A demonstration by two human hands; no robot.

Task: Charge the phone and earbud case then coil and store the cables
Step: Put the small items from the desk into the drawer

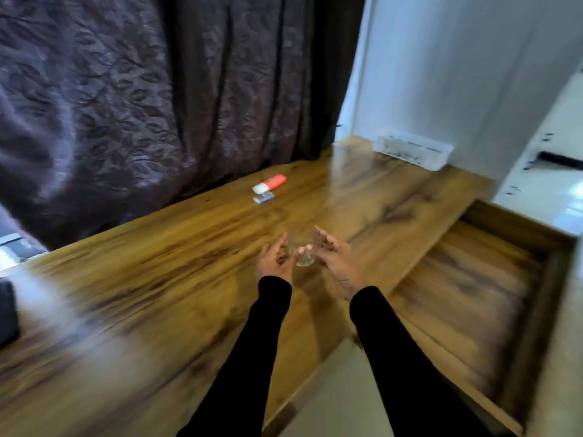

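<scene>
My left hand (273,261) and my right hand (332,258) are close together above the middle of the wooden table (157,279). Between them is a small pale bundle (304,259), which looks like a thin light cable; motion blur hides its details. Fingers of both hands curl around it, and thin strands rise from it towards the fingertips. Both arms wear black sleeves. No phone or earbud case can be made out in this view.
A wooden drawer (473,294) stands pulled open at the right of the table. A red-and-white object (269,183) and a small blue-white box (263,197) lie near the dark curtain. A clear plastic tray (413,152) sits at the back right. A dark item (8,313) is at the left edge.
</scene>
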